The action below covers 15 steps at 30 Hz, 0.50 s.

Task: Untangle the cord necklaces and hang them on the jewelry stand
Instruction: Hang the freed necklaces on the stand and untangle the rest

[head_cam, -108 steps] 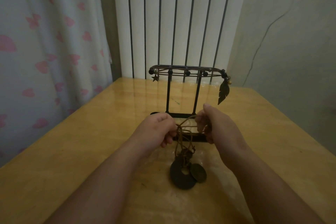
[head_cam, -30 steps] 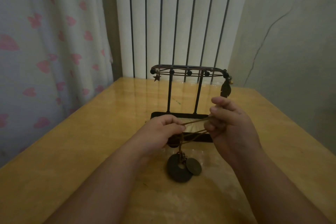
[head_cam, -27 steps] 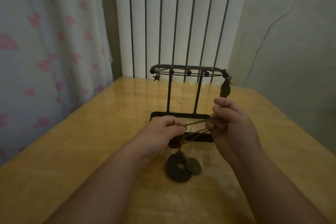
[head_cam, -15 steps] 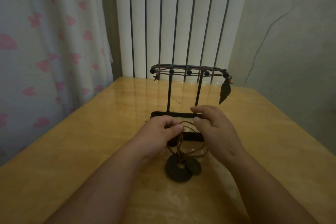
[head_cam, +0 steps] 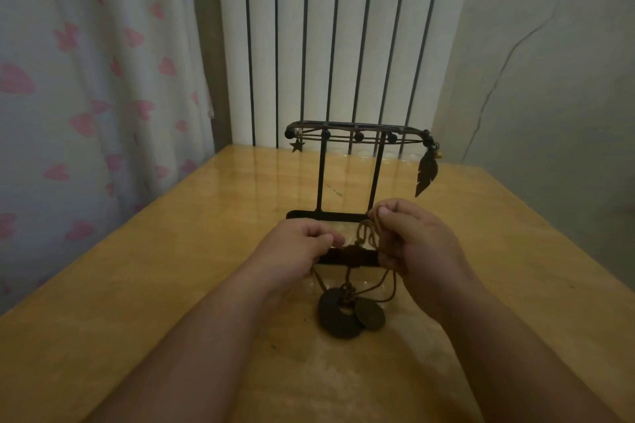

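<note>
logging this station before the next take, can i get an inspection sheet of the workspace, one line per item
surface: glossy wooden table, lit dimly, with glare patches.
job's things: tangled brown cords held between both hands; two dark round pendants lie on the table, overlapping; black jewelry stand upright behind them, a star charm and a feather charm already hanging from its top bar.
clutter: nothing seen.
grippers: left hand and right hand both pinch the cords, low over the stand's base.
cables: a thin dark line runs down the right wall; wire or crack, cannot tell.
surroundings: heart-print curtain left, white radiator behind.
</note>
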{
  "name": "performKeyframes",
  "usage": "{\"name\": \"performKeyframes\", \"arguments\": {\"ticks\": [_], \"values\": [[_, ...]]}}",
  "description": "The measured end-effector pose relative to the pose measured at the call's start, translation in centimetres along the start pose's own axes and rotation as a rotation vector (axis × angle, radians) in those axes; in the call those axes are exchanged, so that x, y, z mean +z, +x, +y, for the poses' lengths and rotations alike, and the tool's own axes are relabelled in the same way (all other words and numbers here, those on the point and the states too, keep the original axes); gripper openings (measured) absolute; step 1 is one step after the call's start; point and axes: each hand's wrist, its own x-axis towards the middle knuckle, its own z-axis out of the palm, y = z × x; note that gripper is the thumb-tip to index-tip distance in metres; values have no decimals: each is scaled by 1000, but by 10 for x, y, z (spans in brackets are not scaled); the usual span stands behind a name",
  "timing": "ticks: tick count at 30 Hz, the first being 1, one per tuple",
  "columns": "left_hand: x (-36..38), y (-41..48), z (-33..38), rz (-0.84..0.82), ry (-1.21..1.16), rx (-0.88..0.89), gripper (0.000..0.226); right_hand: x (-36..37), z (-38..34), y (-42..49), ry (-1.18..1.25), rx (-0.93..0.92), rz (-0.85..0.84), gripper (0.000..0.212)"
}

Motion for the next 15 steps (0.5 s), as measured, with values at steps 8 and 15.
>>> {"name": "performKeyframes", "arguments": {"ticks": [8, 15], "values": [[-1, 2, 0, 48, 54, 10, 20, -3, 1, 3, 168, 6, 39, 22], [0, 1, -1, 65, 135, 42, 10, -7, 1, 6, 471, 36, 19, 23]]}}
